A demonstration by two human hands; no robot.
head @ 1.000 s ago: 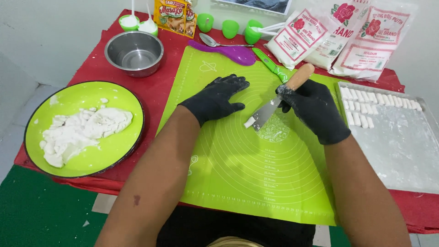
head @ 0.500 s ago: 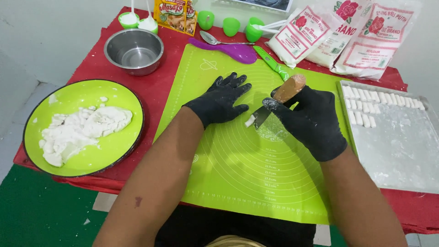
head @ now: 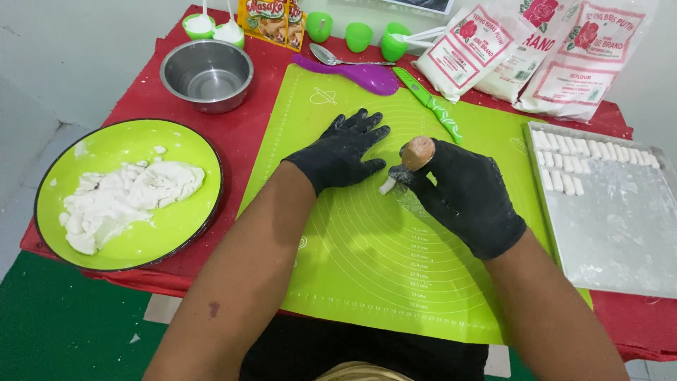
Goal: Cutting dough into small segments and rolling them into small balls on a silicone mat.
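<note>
Lime silicone mat (head: 395, 282): work surface, one small white dough piece (head: 387, 185) on it.
Metal tray (head: 620, 240): cut pieces (head: 564, 159) fill only the top rows.
Green plate (head: 141, 240): much white dough (head: 123, 201) left.
Right hand (head: 469, 194): closed around a wooden-handled scraper (head: 412, 159).
Left hand (head: 342, 152): flat, fingers spread, beside the piece.

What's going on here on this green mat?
A person in black gloves works at a green mat. The right hand grips a wooden-handled tool over a small white dough piece, beside the flat left hand. A green plate on the left holds more dough; a floured tray on the right holds rows of cut pieces.
</note>
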